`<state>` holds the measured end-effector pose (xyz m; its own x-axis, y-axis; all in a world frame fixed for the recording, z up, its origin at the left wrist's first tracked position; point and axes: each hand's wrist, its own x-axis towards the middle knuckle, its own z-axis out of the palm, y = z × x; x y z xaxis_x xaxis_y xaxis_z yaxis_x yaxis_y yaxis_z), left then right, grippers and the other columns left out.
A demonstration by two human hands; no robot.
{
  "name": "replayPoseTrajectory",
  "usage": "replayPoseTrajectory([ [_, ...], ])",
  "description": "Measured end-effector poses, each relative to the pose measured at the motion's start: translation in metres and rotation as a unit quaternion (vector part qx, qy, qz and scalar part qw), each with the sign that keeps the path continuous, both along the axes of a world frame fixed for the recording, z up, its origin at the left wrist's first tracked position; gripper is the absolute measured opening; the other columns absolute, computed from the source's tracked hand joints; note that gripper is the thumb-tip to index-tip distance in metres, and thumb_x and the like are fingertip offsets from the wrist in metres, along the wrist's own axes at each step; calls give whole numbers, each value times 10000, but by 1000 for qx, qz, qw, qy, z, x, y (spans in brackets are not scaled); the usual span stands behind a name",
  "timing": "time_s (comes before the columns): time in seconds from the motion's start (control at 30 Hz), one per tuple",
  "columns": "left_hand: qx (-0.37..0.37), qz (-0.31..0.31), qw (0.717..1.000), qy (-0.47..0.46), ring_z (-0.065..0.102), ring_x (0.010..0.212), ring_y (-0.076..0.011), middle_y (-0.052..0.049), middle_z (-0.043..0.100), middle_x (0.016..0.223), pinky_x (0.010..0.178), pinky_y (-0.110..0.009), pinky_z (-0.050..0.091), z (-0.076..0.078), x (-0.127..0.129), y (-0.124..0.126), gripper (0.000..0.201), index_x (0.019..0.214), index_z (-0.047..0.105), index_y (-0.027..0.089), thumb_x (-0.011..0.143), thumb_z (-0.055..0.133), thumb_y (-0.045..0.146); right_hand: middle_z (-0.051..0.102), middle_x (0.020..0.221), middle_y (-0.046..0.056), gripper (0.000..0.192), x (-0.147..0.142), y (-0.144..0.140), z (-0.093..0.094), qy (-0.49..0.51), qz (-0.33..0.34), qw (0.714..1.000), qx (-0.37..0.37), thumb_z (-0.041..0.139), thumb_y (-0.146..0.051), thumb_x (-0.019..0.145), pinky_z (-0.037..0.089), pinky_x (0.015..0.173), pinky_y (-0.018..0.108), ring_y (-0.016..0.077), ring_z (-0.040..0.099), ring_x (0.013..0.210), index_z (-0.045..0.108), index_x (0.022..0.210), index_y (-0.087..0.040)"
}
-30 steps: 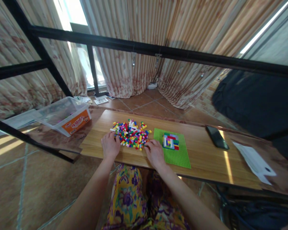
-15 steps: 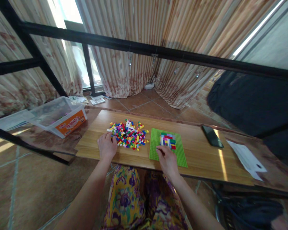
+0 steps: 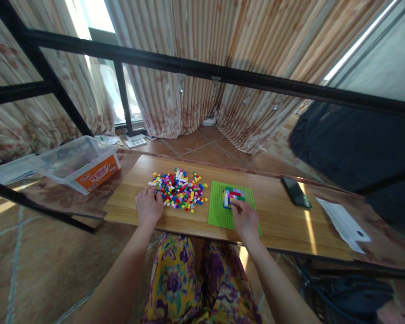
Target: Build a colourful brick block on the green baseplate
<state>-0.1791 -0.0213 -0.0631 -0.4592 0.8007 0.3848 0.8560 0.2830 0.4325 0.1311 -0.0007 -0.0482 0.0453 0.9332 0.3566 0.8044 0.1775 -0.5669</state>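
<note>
A loose pile of small coloured building bricks (image 3: 180,189) is spread over the left part of the wooden tabletop. At its left edge my left hand (image 3: 148,207) rests with bent fingers, thumb apart from them, and no brick shows in its grasp. To the right lies a green baseplate (image 3: 219,216), bearing a low, multicoloured block of joined bricks (image 3: 234,194). My right hand (image 3: 245,219) is over this block's near right side, thumb and fingertips pinched together at it. Whatever the pinch holds is hidden by the fingers, which also cover part of the block.
A black phone (image 3: 296,192) and a white sheet (image 3: 342,225) lie right of the baseplate. On the left stands a clear plastic box (image 3: 77,164) with an orange label. A black metal bar (image 3: 189,67) crosses beyond the table (image 3: 189,225), before striped curtains (image 3: 195,103).
My right hand has shifted right across the joined bricks, uncovering their left side and covering their near right part. My left hand stays by the pile. The whole view has shifted slightly.
</note>
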Motion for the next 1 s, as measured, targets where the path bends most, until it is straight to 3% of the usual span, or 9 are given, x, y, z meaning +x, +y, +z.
replayPoseTrajectory([
  [0.4, 8, -1, 1000, -8, 561, 1085, -294, -133, 656, 1127, 963, -430, 394, -3, 0, 1, 315, 1047, 646, 151, 874, 427, 299, 658, 823, 64, 284, -6, 3, -4, -84, 8, 996, -5, 440, -282, 890, 399, 682, 297, 174, 576, 732, 714, 861, -216],
  [1.0, 3, -2, 1000, -18, 560, 1082, -292, -124, 653, 1129, 964, -433, 391, -2, -1, 1, 304, 1040, 649, 167, 872, 432, 298, 729, 912, 84, 237, -7, 5, -9, -36, -15, 999, -6, 474, -275, 865, 420, 707, 305, 199, 648, 781, 692, 934, -209],
])
